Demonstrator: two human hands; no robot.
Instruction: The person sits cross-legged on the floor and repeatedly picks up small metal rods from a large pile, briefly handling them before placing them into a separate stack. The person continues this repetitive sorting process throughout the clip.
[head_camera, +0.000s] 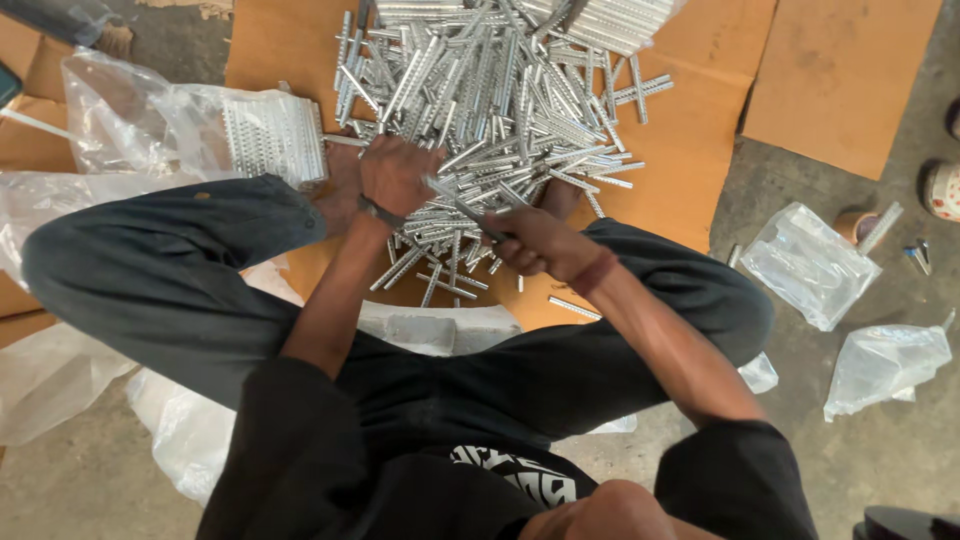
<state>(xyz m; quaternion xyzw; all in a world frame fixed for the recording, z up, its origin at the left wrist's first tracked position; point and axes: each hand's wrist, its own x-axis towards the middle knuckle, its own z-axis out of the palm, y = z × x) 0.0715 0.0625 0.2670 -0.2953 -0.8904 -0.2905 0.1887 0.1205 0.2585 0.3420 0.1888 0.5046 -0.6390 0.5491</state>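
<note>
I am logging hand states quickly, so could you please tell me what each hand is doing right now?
Left hand: closed on thin notched silver metal strips at the pile.
Right hand: closed, gripping one such strip.

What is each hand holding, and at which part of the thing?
The right hand grips one long silver notched metal strip at its near end. The left hand rests on the pile of silver strips; its hold cannot be told.

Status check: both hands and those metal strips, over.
Left hand closed in the metal strips. Right hand grips one strip. Stacked bundle beside left hand.
</note>
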